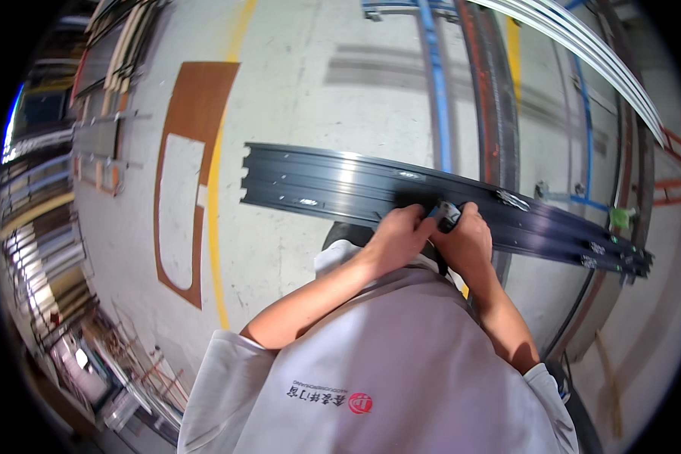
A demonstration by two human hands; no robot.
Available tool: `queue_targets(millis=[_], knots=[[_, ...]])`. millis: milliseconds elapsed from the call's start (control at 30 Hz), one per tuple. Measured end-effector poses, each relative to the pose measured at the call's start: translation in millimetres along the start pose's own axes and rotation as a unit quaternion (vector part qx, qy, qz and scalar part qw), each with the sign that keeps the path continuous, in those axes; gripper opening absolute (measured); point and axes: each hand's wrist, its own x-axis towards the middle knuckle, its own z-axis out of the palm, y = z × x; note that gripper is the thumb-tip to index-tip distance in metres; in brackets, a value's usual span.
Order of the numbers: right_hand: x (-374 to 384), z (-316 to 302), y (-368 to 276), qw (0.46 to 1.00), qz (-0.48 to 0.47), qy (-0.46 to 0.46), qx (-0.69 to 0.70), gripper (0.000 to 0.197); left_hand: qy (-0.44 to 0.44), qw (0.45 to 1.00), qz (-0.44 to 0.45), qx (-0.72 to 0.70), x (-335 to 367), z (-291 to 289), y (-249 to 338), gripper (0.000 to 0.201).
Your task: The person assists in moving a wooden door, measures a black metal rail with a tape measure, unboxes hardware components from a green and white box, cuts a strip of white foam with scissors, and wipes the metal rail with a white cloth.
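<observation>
A long dark grey aluminium profile [333,181] with several channels lies across the middle of the view, running from centre left to the right. Both hands rest on its near edge. My left hand [399,231] is curled with its fingers pressed on the profile. My right hand [467,240] grips a small tool with a blue and black handle [446,217], held against the profile between the two hands. Small metal fittings [513,200] sit on the profile to the right of the hands.
Concrete floor with a yellow line [216,227] and a brown panel [193,136] at left. More long profiles in blue [436,91], dark and silver run along the upper right. Racks of stock [45,227] line the left side. A small green object [621,219] sits at right.
</observation>
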Motion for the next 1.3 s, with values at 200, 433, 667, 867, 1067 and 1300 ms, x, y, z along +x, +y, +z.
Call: queue_targets(millis=[200,433,667,867,1067,1300], knots=[[-12.0,-36.3,-8.7,0.98,-0.181,-0.008,0.088,0.061,0.047,0.983,-0.077,-0.162,-21.8,12.0,12.7,0.031],[-9.3,-52.6,-17.7,0.933,-0.218,-0.083,0.274,0.048,0.008,0.93,-0.024,-0.366,-25.2,19.0,-1.0,0.027],[-30.3,-40.3,-20.3,0.896,-0.115,-0.264,0.338,0.039,-0.072,0.966,-0.16,-0.189,-36.5,-18.4,7.9,0.024],[-27.1,-37.2,-47.4,0.899,-0.123,-0.266,0.326,0.033,-0.088,0.987,-0.114,-0.074,-33.6,-60.1,11.9,0.019],[-8.8,-47.6,-46.5,0.951,-0.136,-0.253,0.116,0.034,-0.002,0.96,-0.059,-0.275,-49.1,-108.8,-0.4,0.01],[29.3,-66.3,-2.8,0.985,-0.082,-0.093,-0.119,0.025,0.315,0.919,-0.05,-0.229,-58.1,-309.2,-106.0,0.008]])
